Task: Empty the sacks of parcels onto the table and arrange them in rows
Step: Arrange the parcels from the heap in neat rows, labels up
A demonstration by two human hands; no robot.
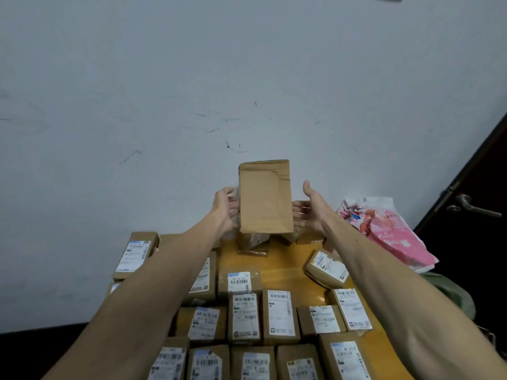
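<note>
Cardboard box [264, 198] upright, long axis vertical, midway between 2 hands over the table [285, 259] far end; left hand [226, 208] grips its side; right hand [308, 208] open, fingers alongside.

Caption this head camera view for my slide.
Left hand and right hand hold a cardboard box beyond rows of labelled parcels.

Brown box [264, 198] upright, aloft; labelled parcels [279, 314] in rows

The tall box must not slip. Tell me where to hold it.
Take the plain cardboard box by its two long sides, left hand from the left and right hand from the right. It stands upright and tall, and its top edge is creased, so the flat sides likely give the firmer hold.
</note>
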